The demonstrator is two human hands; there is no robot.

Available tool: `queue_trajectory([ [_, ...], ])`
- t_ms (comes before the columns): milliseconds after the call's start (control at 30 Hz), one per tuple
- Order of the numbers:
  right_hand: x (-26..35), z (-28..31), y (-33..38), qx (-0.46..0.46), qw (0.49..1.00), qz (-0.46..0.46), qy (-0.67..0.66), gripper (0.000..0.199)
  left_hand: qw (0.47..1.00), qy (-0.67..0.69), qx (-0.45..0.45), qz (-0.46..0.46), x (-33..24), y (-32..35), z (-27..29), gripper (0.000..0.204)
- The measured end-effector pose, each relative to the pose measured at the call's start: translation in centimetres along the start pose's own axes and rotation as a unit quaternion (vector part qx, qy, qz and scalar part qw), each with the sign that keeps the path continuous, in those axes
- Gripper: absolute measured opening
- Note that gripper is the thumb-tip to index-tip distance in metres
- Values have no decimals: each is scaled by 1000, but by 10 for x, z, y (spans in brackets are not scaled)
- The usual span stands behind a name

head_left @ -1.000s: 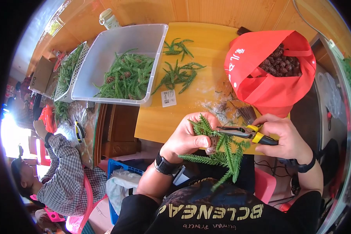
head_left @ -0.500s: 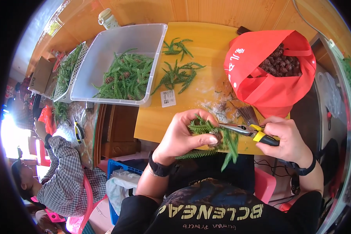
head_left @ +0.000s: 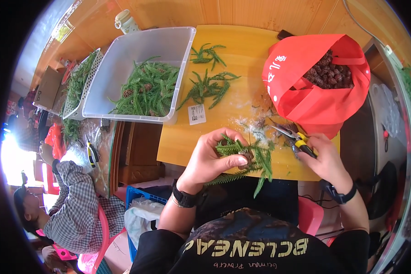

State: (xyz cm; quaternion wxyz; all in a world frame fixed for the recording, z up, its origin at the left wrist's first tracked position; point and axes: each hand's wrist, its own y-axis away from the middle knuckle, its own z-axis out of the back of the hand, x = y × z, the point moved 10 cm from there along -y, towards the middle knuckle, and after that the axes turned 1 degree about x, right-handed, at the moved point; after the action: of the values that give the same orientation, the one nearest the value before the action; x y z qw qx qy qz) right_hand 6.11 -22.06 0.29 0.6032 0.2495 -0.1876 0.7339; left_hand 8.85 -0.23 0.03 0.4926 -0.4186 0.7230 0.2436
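My left hand [head_left: 214, 157] pinches a green artificial pine sprig [head_left: 261, 160] over the table's front edge. A brown pine cone [head_left: 247, 157] sits among its needles beside my thumb. To the right, my right hand [head_left: 323, 154] grips yellow-and-black pliers [head_left: 301, 142]. Their jaws point up and left, apart from the sprig and just over the bundle of dark wires on the table. White flakes and brown bits [head_left: 256, 130] lie beyond the sprig. Farther back, two loose pine sprigs [head_left: 210, 86] rest on the yellow table [head_left: 246, 50].
A clear plastic bin [head_left: 139, 39] with sprigs and cones stands at the left. At the right is a red bag [head_left: 290, 59] full of pine cones. A white label [head_left: 197, 115] lies near the bin. Another person [head_left: 75, 208] sits far left near a second pair of pliers [head_left: 92, 154].
The pliers have come away from the sprig and dropped toward the table, with their jaws parted. My left hand and the sprig have shifted slightly left.
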Motion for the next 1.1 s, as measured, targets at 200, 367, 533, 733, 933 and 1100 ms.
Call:
queue_trajectory([
  [200, -19, -14, 12, -106, 978, 75, 162, 25, 994, 78, 37, 68, 24, 0, -15, 40],
  [367, -8, 3, 12, -119, 981, 55, 141, 21, 986, 122, 62, 96, 33, -3, -33, 40],
  [533, 92, 32, 11, -93, 957, 257, -98, 25, 977, 124, 108, 133, 43, -3, -52, 43],
  [733, 104, 18, 4, -36, 940, 306, -146, 20, 970, 120, 152, 146, 40, -3, -63, 37],
  [933, 102, 9, -2, -4, 940, 288, -186, 15, 973, 85, 135, 167, 39, -1, -60, 38],
  [1100, 100, 4, -3, -2, 956, 242, -164, 13, 985, -69, 116, 103, 30, -5, -53, 30],
])
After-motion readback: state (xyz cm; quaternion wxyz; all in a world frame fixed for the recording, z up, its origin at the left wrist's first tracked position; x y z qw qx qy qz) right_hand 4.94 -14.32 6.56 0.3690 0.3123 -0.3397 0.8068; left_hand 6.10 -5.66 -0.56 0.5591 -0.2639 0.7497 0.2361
